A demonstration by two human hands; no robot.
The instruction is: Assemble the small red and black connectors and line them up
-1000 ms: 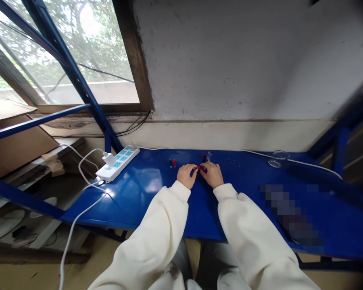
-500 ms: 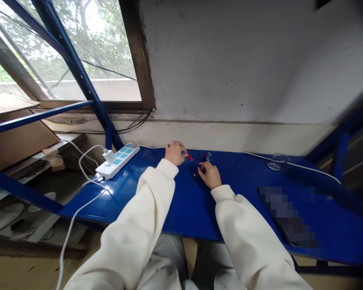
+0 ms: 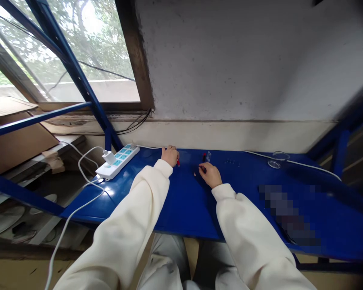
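Observation:
My left hand is near the far edge of the blue table, fingers closed around a small red stick-like piece, whose end pokes out below the fingertips. To its right, my right hand is in a pinch low over the tabletop. A dark bit shows at those fingertips, too small to name. Just left of the right fingertips lies a tiny pale-orange piece. Behind the right hand are a small red-and-black piece and some clear plastic pieces.
Several tiny clear bits lie right of the hands, then a clear round container by a white cable. A white power strip with a plugged-in cord stands at left. A blurred-out dark flat item lies front right.
My left hand has moved slightly left and down, and the red piece has turned from slanting to nearly upright. The right hand stays in almost the same place.

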